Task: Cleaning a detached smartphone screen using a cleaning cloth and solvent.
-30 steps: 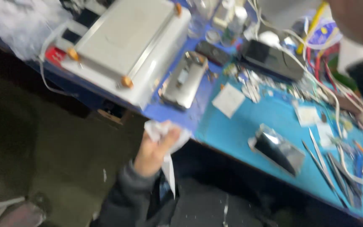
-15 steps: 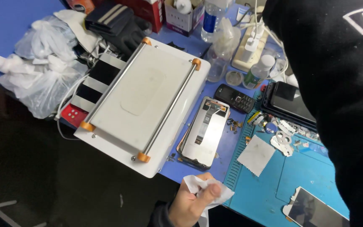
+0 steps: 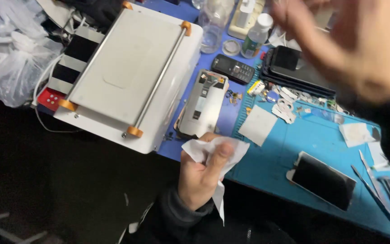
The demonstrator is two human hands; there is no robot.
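Crumpled white tissue (image 3: 217,151), bunched in left hand (image 3: 199,178).

Left hand (image 3: 201,174) is gripping a crumpled white tissue (image 3: 220,156) at the near edge of the blue work mat (image 3: 290,149). Just beyond it lies an opened phone chassis (image 3: 203,104) beside a white flat-topped machine (image 3: 127,72). Right hand (image 3: 348,40) is raised, fingers spread, blurry. A phone screen (image 3: 323,178) lies on the mat.

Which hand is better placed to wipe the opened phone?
Probably the left hand: it grips the white tissue right beside the opened phone. The right hand is raised, blurred and empty.
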